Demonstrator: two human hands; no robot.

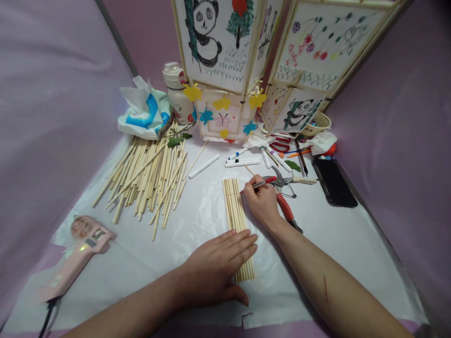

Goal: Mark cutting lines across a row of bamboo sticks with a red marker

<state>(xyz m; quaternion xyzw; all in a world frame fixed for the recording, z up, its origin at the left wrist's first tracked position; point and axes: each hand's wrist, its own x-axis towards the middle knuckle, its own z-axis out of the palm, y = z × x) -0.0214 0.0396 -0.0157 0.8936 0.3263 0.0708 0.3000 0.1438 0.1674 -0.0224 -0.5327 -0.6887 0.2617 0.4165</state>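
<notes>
A flat row of several wooden sticks point(234, 206) lies side by side on the white sheet in front of me. My left hand point(216, 270) rests flat on the near end of the row, fingers stretched out and pressing the sticks down. My right hand point(262, 199) is closed around a red-barrelled pen point(262, 183), whose tip touches the right edge of the row near its far end.
A loose pile of sticks point(148, 176) lies at the left. A pink glue gun point(75, 258) sits at the near left. Red-handled cutters point(287, 195), markers point(243, 162), a black phone point(334, 188), a tissue pack point(146, 112) and two painted paper lanterns point(225, 61) stand behind.
</notes>
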